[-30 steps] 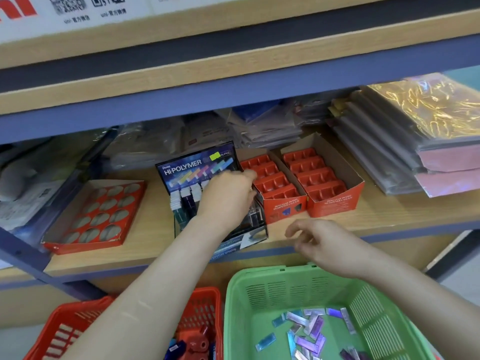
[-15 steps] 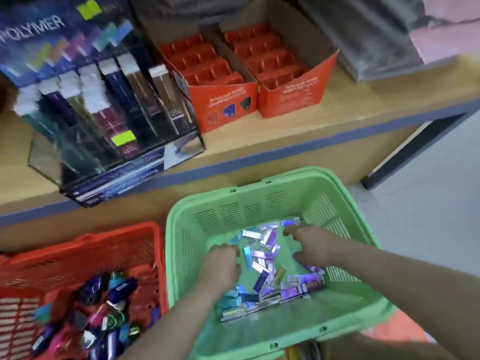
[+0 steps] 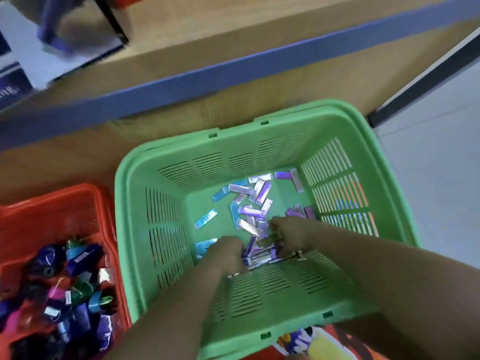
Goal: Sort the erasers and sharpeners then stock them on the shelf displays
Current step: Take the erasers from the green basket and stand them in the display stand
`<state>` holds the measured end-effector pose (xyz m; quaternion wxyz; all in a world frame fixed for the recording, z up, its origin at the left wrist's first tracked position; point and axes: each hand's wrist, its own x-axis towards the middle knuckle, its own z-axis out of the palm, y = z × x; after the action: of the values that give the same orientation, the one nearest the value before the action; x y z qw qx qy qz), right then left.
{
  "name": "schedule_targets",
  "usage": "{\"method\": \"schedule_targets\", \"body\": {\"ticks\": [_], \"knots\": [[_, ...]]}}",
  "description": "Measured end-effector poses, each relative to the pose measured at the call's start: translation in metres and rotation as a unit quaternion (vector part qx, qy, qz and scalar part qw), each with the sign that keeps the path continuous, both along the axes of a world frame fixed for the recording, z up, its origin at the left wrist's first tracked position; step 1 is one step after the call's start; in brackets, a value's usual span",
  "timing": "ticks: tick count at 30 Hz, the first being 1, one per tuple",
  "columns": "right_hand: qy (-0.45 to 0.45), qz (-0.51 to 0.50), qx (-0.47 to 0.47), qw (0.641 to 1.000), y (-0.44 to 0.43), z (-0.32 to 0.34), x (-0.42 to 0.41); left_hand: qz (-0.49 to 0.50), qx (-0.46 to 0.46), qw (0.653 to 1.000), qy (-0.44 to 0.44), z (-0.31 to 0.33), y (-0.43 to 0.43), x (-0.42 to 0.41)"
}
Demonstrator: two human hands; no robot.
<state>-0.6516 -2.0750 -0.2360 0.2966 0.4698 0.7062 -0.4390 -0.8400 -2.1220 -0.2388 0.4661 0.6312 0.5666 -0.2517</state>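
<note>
A green basket holds several slim erasers in shiny blue and purple wrappers, scattered over its floor. Both of my hands are down inside it, at the near side of the pile. My left hand is curled over erasers against the near wall. My right hand is closed around a small bunch of erasers. What lies under my palms is hidden. To the left, a red basket holds several sharpeners in purple, blue, green and pink.
The wooden shelf with its blue front edge runs across the top. The eraser display stand sits blurred at top left. A dark shelf post and pale floor lie to the right. Coloured packaging shows under the green basket.
My view has tipped further down from the shelf onto the baskets. Both hands have dropped from the shelf into the green basket and drawn toward its near wall, closing on erasers.
</note>
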Motion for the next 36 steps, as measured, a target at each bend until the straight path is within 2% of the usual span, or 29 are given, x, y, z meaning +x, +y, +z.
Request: {"method": "schedule_targets", "body": {"ticks": [2, 5, 8, 12, 16, 20, 26, 30, 33, 34, 35, 36], "knots": [[-0.001, 0.012, -0.009, 1.000, -0.008, -0.004, -0.002, -0.022, -0.011, 1.000, -0.003, -0.001, -0.001, 0.000], [0.011, 0.027, 0.021, 0.999, -0.015, -0.006, -0.005, -0.057, 0.025, 0.998, 0.003, -0.001, -0.001, -0.001], [0.016, 0.017, 0.020, 1.000, -0.013, -0.006, -0.006, -0.039, 0.039, 0.998, -0.012, -0.001, 0.001, 0.001], [0.008, 0.001, -0.007, 1.000, -0.015, -0.005, -0.011, 0.001, 0.012, 0.999, -0.050, 0.000, -0.003, 0.005], [0.015, 0.033, 0.007, 0.999, -0.013, -0.005, -0.009, -0.001, -0.011, 0.999, -0.042, -0.001, -0.007, 0.004], [0.004, 0.057, 0.010, 0.998, -0.012, -0.006, -0.009, -0.018, 0.013, 0.999, -0.030, 0.004, -0.006, 0.007], [-0.021, 0.049, -0.042, 0.998, -0.009, -0.004, -0.006, 0.057, -0.028, 0.997, -0.045, 0.010, 0.007, 0.004], [-0.026, -0.027, -0.049, 0.998, -0.010, 0.004, 0.002, 0.179, -0.046, 0.980, -0.079, 0.027, 0.027, -0.004], [0.001, -0.189, -0.065, 0.980, -0.004, 0.023, 0.004, 0.276, -0.013, 0.954, -0.120, 0.045, 0.038, -0.009], [0.025, -0.272, -0.080, 0.959, 0.000, 0.033, 0.004, 0.322, -0.011, 0.936, -0.141, 0.053, 0.040, -0.011], [0.058, -0.368, -0.110, 0.922, 0.005, 0.043, 0.003, 0.373, -0.015, 0.912, -0.168, 0.062, 0.041, -0.012], [0.099, -0.463, -0.154, 0.867, 0.010, 0.055, 0.000, 0.420, -0.025, 0.885, -0.200, 0.072, 0.041, -0.012]]}}
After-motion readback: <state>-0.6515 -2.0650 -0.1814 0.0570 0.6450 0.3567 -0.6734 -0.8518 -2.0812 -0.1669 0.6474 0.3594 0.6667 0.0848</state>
